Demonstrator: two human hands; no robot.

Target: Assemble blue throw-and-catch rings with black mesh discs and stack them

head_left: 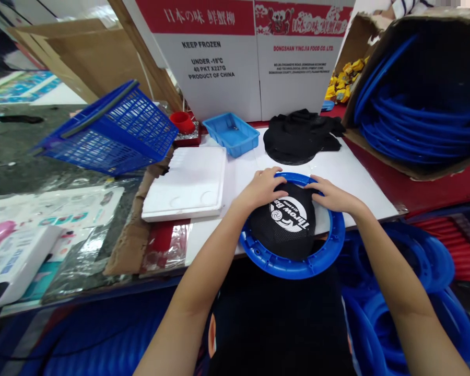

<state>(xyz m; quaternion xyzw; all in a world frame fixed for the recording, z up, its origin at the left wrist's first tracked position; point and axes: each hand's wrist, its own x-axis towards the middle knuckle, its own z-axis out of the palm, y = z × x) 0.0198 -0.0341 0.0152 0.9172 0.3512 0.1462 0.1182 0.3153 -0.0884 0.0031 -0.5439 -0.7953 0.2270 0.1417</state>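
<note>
A blue plastic ring (293, 267) lies at the table's front edge, partly overhanging it, with small notches on its upper face. Inside it is a black mesh cloth (276, 237) with a white printed "Throw Ba..." logo. My left hand (263, 189) grips the ring's upper left, its fingers bent over the rim and onto the cloth's edge. At the upper right, my right hand (331, 194) holds the rim with thumb and fingers, the fingertips touching the cloth. What lies under the fingers is hidden. Beyond the ring, more black mesh cloths (301, 137) are piled on the white board (354, 180).
A light-blue tray (233, 137) and white foam block (186, 183) stand left, beside a tilted blue basket (117, 130). A carton of blue rings (419, 125) is at right, with yellow pieces (344, 81) behind. More blue rings (426, 256) lie below right. A white carton (227, 94) blocks the back.
</note>
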